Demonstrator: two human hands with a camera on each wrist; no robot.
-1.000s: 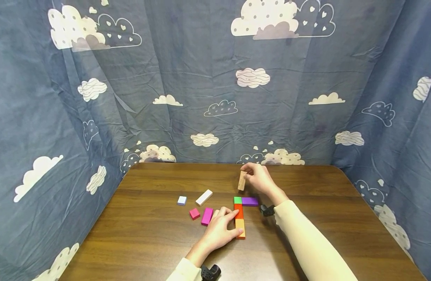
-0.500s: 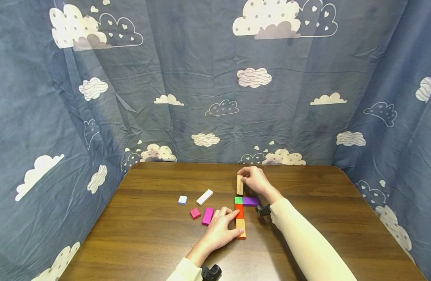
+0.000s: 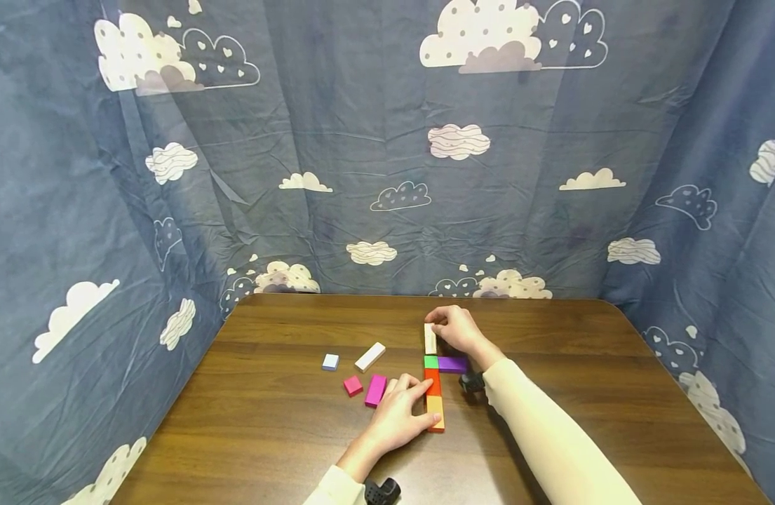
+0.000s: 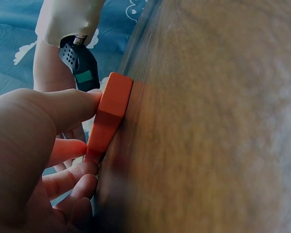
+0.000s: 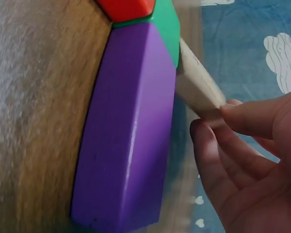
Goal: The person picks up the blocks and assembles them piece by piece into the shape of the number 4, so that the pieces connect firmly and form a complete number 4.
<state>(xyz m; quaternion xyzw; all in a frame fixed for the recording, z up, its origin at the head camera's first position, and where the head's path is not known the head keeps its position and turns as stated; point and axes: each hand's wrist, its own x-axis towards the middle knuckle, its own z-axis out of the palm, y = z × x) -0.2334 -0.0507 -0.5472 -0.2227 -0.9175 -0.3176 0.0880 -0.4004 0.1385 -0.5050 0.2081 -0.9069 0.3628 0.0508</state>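
A row of blocks lies on the table: orange block (image 3: 435,409) nearest, red block (image 3: 432,386) beyond it, then a small green block (image 3: 431,362). From the green one a purple block (image 3: 453,365) extends to the right. My left hand (image 3: 396,412) rests at the row's left side, thumb tip at the orange block and a fingertip on the red one. My right hand (image 3: 461,331) pinches the far end of a plain wooden block (image 3: 430,341). That block's near end is right at the green block, in line with the row.
Left of the row lie a magenta block (image 3: 375,391), a small pinkish-red block (image 3: 353,386), a white block (image 3: 370,356) and a small pale-blue-sided block (image 3: 330,362). Behind the wooden table (image 3: 236,421) hangs a blue cloud-print curtain (image 3: 337,224).
The right hand has brought the wooden block nearer and straightened it, from tilted beyond the green block to lined up at its far side. The left hand has stayed in place.
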